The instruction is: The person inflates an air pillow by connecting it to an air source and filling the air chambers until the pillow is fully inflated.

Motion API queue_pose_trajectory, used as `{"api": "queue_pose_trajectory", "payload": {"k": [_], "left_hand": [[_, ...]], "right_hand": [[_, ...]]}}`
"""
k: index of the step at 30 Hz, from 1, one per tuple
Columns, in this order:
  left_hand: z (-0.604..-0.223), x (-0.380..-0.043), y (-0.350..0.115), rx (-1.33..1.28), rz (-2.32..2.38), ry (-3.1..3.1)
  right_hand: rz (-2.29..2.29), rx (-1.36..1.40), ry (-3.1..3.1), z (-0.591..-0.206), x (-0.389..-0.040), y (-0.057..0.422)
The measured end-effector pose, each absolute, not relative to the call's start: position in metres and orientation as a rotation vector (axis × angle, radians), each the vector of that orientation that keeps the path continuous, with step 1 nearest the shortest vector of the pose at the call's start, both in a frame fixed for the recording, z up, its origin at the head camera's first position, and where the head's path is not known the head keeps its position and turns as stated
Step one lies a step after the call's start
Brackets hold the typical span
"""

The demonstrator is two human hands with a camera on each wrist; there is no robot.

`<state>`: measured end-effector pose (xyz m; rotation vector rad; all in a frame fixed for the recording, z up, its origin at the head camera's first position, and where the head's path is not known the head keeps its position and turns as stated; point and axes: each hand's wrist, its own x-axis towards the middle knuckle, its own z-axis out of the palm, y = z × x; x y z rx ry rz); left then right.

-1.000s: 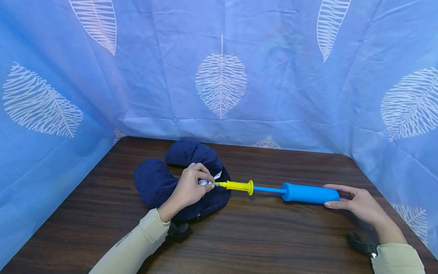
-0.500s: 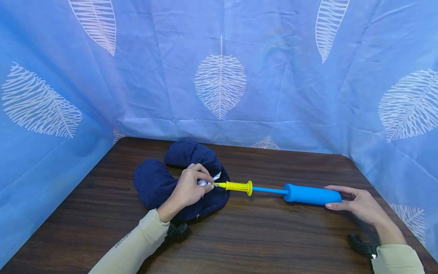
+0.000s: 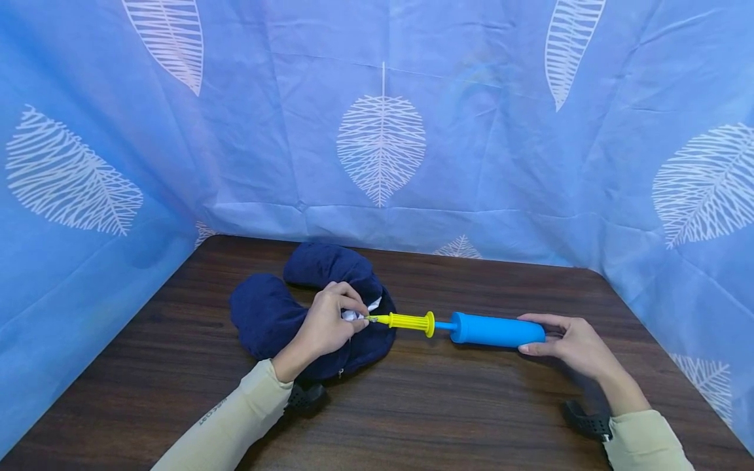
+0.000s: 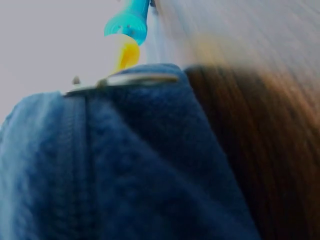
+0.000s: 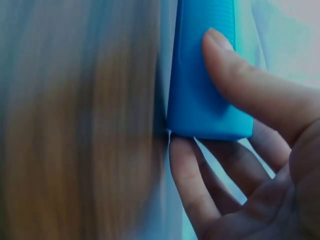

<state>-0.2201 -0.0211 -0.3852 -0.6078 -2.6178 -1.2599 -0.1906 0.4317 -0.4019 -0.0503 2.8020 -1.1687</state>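
A navy U-shaped neck pillow (image 3: pixel 265 314) lies on the table, its cover unzipped so that some white liner (image 3: pixel 374 304) shows. My left hand (image 3: pixel 330 317) is over the pillow and pinches its valve, right where the tip of a hand pump's yellow nozzle end (image 3: pixel 412 322) meets it. The pump's blue barrel (image 3: pixel 497 330) points to the right, with a short stretch of blue rod between it and the yellow flange. Around the barrel's far end, my right hand (image 3: pixel 574 343) grips with thumb and fingers; the right wrist view shows the thumb along the barrel (image 5: pixel 200 90) and other fingers at its end.
The dark wooden table (image 3: pixel 471 412) carries the pillow and pump. A blue curtain (image 3: pixel 294 131) with white leaf prints stands around the back and sides. In the left wrist view, the pillow's zipper (image 4: pixel 75 160) and its metal pull (image 4: pixel 135 80) are close to the camera.
My right hand first drew the blue barrel slightly right, then pushed it left toward the yellow flange, so less rod shows. My left hand and the pillow have stayed in place.
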Motion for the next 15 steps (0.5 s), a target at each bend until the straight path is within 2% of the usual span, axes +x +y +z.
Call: {"api": "queue_pose_trajectory", "payload": {"k": [8,15], "left_hand": [[-0.386,-0.219,-0.022,-0.624,-1.250,-2.614],[-0.387,-0.219,-0.021,-0.656,-1.210,-2.617]], "right_hand": [[-1.163,-0.131,2.816,-0.403,-0.195,0.399],[-1.186,-0.130,2.761,-0.404,-0.194,0.406]]}}
